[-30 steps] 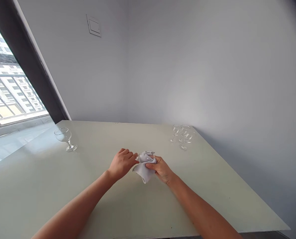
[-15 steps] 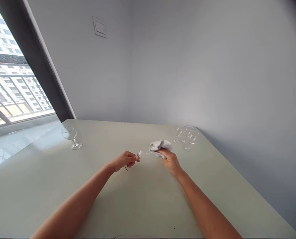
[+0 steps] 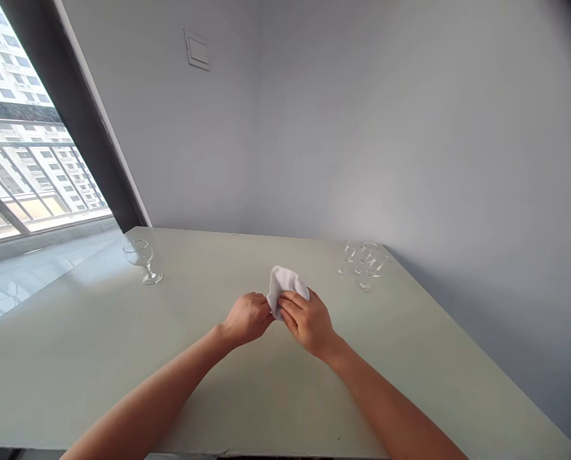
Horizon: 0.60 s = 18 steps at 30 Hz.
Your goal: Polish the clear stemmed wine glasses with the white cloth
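Observation:
Near the middle of the pale table, my right hand (image 3: 308,319) is closed on a white cloth (image 3: 285,281), with its fingers pressed over the cloth's lower part. My left hand (image 3: 249,318) is closed right beside it, its fingertips at the cloth's left edge. Whatever glass lies between the hands is hidden by the cloth and fingers. A stemmed glass (image 3: 140,255) stands upright on the left. Several stemmed glasses (image 3: 374,263) stand grouped at the right, close to the wall.
The table (image 3: 247,415) reaches back to a grey wall corner. A light switch (image 3: 197,51) is on the wall. At the left, beyond a dark frame, is a window (image 3: 31,147) with railings outside.
My right hand has brought the cloth left to my left hand. The clear glass seen in my left hand is now covered. The view has shifted slightly.

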Motion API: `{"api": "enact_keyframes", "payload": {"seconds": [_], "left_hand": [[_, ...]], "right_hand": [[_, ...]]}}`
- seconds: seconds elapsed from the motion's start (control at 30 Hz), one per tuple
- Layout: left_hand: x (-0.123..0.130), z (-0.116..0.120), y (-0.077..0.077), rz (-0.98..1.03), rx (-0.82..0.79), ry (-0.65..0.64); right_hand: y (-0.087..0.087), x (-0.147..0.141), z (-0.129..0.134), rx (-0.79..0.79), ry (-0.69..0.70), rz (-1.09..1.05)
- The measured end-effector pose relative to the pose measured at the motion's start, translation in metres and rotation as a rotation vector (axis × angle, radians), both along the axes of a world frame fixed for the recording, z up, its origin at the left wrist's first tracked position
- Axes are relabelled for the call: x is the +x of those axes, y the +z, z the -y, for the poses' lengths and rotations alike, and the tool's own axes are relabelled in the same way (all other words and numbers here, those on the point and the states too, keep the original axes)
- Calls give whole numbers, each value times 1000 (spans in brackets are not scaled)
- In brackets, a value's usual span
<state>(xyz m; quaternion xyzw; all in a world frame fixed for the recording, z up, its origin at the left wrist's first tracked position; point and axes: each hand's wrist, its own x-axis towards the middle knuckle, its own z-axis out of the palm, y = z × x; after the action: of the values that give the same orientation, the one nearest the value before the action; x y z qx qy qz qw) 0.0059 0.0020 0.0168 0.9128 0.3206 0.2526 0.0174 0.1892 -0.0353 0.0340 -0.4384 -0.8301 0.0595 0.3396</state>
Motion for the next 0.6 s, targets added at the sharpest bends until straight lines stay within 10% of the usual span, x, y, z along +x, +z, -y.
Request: {"api": "enact_keyframes", "payload": {"seconds": [0.27,0.4,0.6], "left_hand": [[9,6,-8,25,-16,-59],[19,7,-15,178,-88,114],[30,9,-23,290,-62,326]], "right_hand": [[-7,30,-24,-945,-8,-1023],[-18,18,-24,-988,-59,-1519],[-12,-18,1,-822,195,-1521]]}}
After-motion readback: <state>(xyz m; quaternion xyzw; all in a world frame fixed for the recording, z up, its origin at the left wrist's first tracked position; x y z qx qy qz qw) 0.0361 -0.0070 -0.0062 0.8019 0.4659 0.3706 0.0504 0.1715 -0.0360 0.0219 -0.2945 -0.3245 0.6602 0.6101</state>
